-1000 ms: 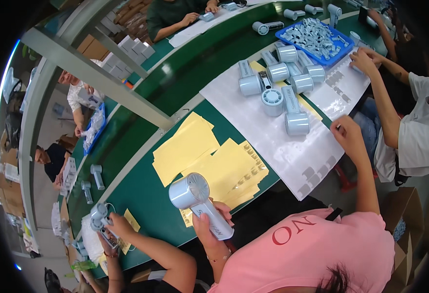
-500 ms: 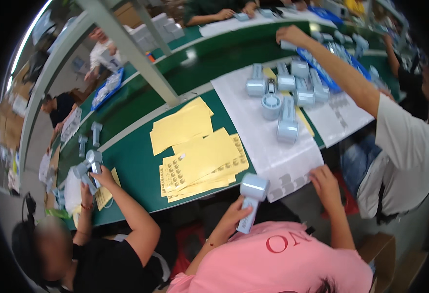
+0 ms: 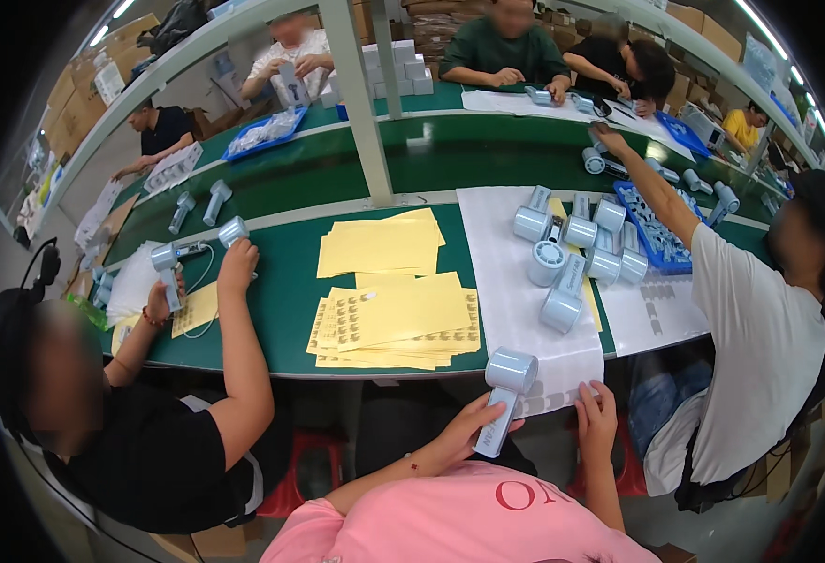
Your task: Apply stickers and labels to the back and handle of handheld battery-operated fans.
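Note:
My left hand (image 3: 464,430) is closed around the handle of a pale blue handheld fan (image 3: 511,375), its round head tilted up and away from me. The fan is just in front of the table edge, over the near end of a long white sheet (image 3: 502,281). Grey printed labels (image 3: 553,383) run along that end of the sheet. My right hand (image 3: 596,422) touches the sheet's near right corner beside the labels, fingers stretched out and slightly bent. Farther up the sheet lie several more handheld fans (image 3: 563,305) in a cluster.
Yellow label sheets (image 3: 398,319) are stacked left of the white sheet. A blue tray (image 3: 661,249) of small parts stands to the right. Co-workers sit close on both sides, one holding a fan (image 3: 164,258), another reaching across to the green conveyor (image 3: 431,155). A metal post (image 3: 356,113) rises behind.
The view has turned and levelled, showing more of the far side. My left hand still holds the fan. My right hand stays at the sheet's corner, its fingers now more bent.

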Available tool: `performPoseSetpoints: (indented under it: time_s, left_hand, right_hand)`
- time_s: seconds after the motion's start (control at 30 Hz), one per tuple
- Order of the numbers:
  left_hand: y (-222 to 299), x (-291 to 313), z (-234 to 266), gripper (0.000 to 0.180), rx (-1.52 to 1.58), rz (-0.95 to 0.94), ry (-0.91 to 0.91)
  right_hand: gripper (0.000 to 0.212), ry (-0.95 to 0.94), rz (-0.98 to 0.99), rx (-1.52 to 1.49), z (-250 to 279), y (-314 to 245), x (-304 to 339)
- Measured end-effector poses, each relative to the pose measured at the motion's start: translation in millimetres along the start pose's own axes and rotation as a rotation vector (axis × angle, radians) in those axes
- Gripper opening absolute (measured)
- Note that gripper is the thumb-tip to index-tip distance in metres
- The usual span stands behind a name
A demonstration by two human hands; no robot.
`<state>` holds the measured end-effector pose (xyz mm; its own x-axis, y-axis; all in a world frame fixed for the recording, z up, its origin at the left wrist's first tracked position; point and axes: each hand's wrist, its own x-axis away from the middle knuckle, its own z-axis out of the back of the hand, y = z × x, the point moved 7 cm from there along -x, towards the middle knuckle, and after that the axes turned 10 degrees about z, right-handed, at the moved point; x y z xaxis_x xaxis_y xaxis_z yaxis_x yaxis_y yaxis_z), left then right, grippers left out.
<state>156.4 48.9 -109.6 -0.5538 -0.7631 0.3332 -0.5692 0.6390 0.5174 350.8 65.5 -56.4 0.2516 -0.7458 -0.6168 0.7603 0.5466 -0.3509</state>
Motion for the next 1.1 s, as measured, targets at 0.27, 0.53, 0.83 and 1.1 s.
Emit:
performPoseSetpoints:
  time_s: [0.27, 0.53, 0.83, 1.1]
  left_hand:
    - [-0.2, -1.9, -0.8, 0.048, -0.03, -0.008, 0.025]
    - [-5.9, -4.3, 8.2, 0.05, -0.004, 0.043, 0.019]
    - [-6.0, -1.3, 5.0, 0.043, -0.028, 0.0, 0.034]
    - [-2.7, -5.0, 3.1, 0.043, -0.032, 0.014, -0.025]
  right_hand:
    - [0.024, -0.036, -0.082, -0.093, 4.3, 0.2, -9.1]
    - [0.032, -0.015, -0.107, -0.025, 2.9, -5.4, -10.8]
    - [0.022, -0.08, -0.23, -0.17, -4.0, 9.6, 2.7]
    - [0.024, -0.108, -0.309, -0.173, -2.2, 6.5, -1.6]
